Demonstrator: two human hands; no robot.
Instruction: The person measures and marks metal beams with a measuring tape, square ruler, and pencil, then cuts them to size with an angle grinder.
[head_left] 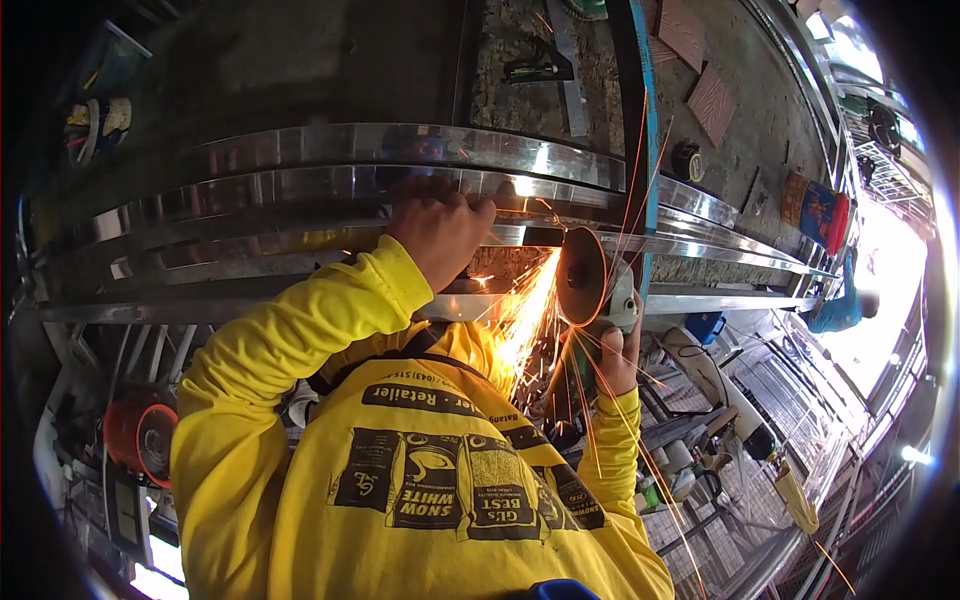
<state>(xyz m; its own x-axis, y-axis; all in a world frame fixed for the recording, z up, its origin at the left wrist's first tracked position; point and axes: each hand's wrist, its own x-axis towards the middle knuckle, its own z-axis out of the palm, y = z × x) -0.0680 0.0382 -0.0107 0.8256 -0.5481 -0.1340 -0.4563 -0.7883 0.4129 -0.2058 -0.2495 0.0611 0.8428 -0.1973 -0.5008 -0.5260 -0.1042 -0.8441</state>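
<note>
"What lay there?"
"Long metal bars, crossing in front of the yellow shirt. Sparks sprayed shirtward; I judged they could scorch cloth."
"From the grinder?"
"Yes, at the bars."
"Left hand?"
"Fingers bent over a bar; clamped or merely resting, I couldn't tell. If the nearby disc bound, it might kick into them."
"Right hand?"
"Fingers clamped on the grinder."

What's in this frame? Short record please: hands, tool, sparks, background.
Left grip: on the metal bars, exact hold hidden
Right grip: around the grinder
Disc: beside the bars, contact point unclear
Sparks: bright spray from the disc toward the yellow shirt
Background: blue bar, reddish boards
</note>
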